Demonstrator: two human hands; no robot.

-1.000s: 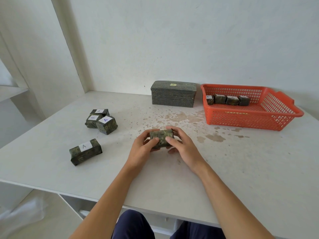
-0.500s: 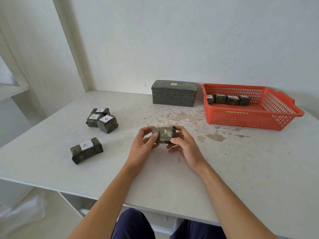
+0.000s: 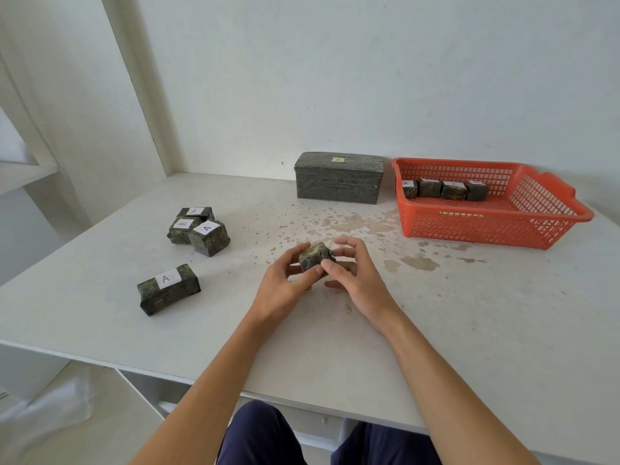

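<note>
Dark-wrapped block [image 3: 315,257] is held at the middle of the table [image 3: 469,330], clamped by curled fingers of left hand [image 3: 285,286] and right hand [image 3: 354,280]; labelled block [image 3: 167,289] is noted leftward, cluster [image 3: 198,229] beyond, box [image 3: 339,178] and orange basket [image 3: 486,229] farthest.

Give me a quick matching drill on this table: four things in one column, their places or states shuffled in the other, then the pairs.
Column A
1. basket
2. big box
3. lone block
4. left hand

Column B
a. front left on the table, label A up
b. grips a block together with the right hand
c. back right, four blocks inside
d. at the back, just left of the basket

Pairs: 1-c, 2-d, 3-a, 4-b
</note>
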